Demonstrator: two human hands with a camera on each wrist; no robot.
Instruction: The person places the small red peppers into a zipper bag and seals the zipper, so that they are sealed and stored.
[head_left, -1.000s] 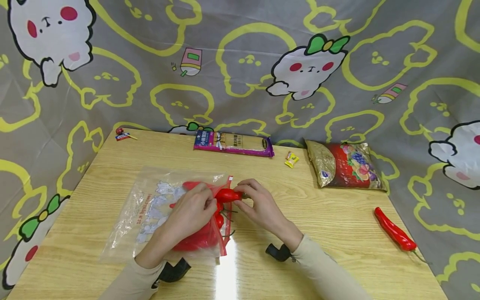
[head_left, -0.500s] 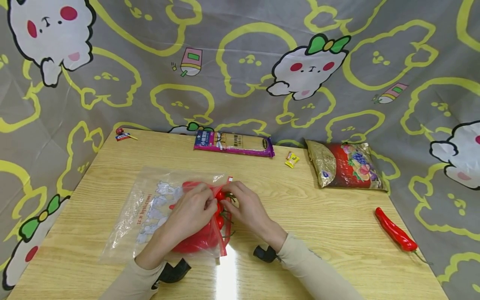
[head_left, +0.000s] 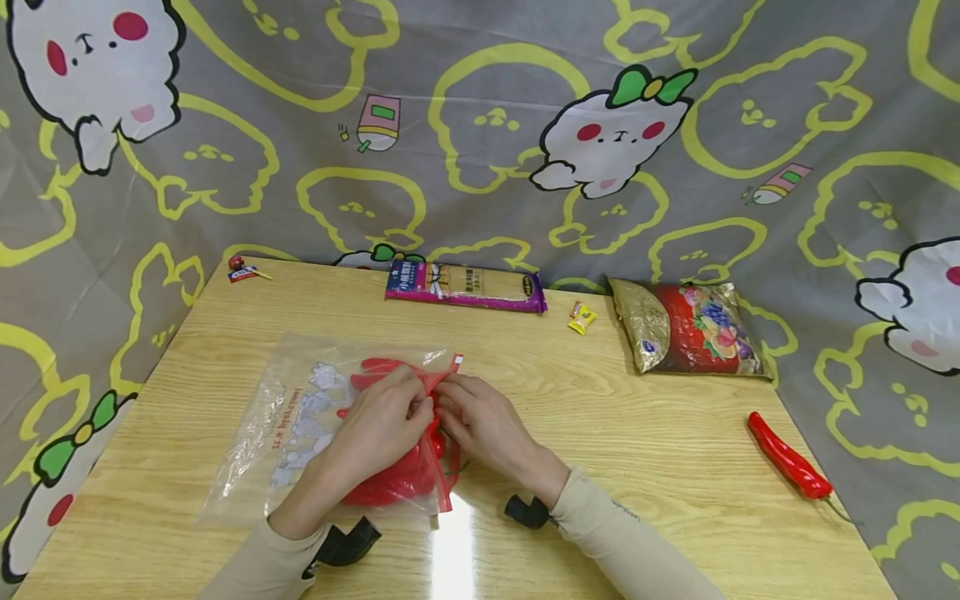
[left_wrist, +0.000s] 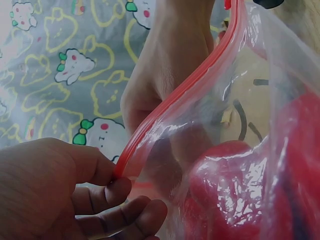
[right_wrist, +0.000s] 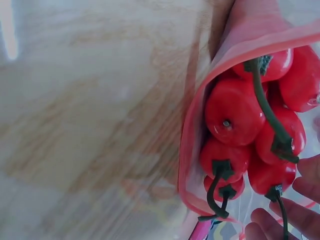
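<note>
A clear zip bag (head_left: pixel 251 442) with a red zip edge lies on the table, holding several red chili peppers (right_wrist: pixel 235 112) with green stems. My left hand (head_left: pixel 386 417) pinches the bag's red zip edge (left_wrist: pixel 170 107) between thumb and finger, lifting one side of the mouth. At that mouth, my right hand (head_left: pixel 487 425) has its fingertips inside the bag. In the right wrist view its fingers (right_wrist: pixel 300 212) reach out beside the peppers' stems, close to the nearest pepper. The zip edge partly hides these fingertips in the head view.
A single red chili pepper (head_left: pixel 787 458) lies at the table's right edge. Along the back are a lollipop (head_left: pixel 243 271), a purple-edged pasta pack (head_left: pixel 465 286), small yellow wrapped candy (head_left: pixel 581 318) and a gold-and-red bag (head_left: pixel 690 329). A patterned cloth (head_left: pixel 480 192) hangs behind.
My right hand has moved left to the bag's mouth, and the red pepper it held there has gone inside. The left hand keeps its pinch on the zip edge.
</note>
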